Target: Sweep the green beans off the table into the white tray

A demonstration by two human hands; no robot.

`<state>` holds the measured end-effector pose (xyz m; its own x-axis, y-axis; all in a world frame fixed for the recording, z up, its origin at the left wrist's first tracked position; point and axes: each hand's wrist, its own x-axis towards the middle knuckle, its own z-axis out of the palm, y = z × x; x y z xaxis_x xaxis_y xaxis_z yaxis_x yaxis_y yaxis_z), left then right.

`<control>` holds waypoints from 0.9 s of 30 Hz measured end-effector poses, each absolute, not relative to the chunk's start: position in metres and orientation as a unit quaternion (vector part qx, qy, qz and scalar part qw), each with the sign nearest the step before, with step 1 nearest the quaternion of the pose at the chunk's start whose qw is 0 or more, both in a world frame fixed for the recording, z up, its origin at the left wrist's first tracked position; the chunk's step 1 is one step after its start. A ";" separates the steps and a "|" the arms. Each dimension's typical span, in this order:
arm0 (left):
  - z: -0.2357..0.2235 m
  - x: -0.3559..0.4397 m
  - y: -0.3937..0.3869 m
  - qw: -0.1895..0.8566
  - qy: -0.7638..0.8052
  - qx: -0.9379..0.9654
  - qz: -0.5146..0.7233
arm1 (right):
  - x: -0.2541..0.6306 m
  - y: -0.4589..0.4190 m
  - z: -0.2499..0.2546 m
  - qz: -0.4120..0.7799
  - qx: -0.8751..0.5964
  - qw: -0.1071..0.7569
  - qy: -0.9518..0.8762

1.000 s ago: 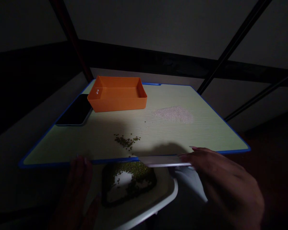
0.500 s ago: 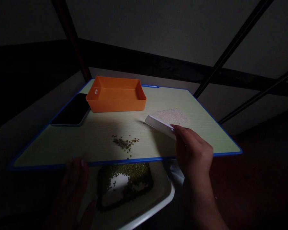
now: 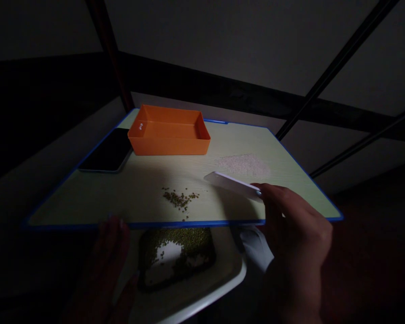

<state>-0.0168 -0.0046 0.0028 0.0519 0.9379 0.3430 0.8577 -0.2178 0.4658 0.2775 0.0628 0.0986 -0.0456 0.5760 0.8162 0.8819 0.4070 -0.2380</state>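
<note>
My right hand [image 3: 292,229] is closed on a flat white card [image 3: 231,183], held low over the pale green board [image 3: 121,198] between a small scatter of green beans [image 3: 180,199] and a patch of white rice [image 3: 245,164]. My left hand [image 3: 106,265] grips the near left side of a white tray [image 3: 226,274], which sits just under the board's front edge and holds a layer of green beans [image 3: 182,254]. The left hand is dim and its fingers show only in part.
An orange rectangular bin [image 3: 170,135] stands at the back of the board, with a dark phone [image 3: 106,155] lying to its left. The board has a blue rim. Dark bars and a grey wall lie behind; the surroundings are very dark.
My right hand carried the card from the board's front edge up to the rice patch, then drew it back toward me. The left hand and tray have barely moved.
</note>
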 end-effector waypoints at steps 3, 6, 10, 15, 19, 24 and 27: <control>0.004 -0.017 -0.005 0.067 0.631 0.715 0.295 | 0.276 0.055 0.102 -0.157 -0.539 0.448 -0.696; 0.006 -0.016 -0.005 0.072 0.637 0.713 0.284 | 0.277 0.052 0.104 -0.169 -0.550 0.439 -0.690; 0.007 -0.015 -0.005 0.073 0.636 0.716 0.278 | 0.280 0.055 0.102 -0.174 -0.558 0.425 -0.692; 0.004 -0.015 -0.005 0.069 0.632 0.716 0.286 | 0.280 0.056 0.101 -0.165 -0.550 0.409 -0.709; 0.006 -0.013 -0.006 0.081 0.643 0.711 0.272 | 0.280 0.050 0.102 -0.124 -0.547 0.420 -0.713; 0.008 -0.013 -0.004 0.081 0.639 0.713 0.275 | 0.278 0.046 0.107 -0.052 -0.534 0.437 -0.722; 0.007 -0.014 -0.005 0.089 0.639 0.712 0.278 | 0.277 0.043 0.111 -0.014 -0.529 0.436 -0.728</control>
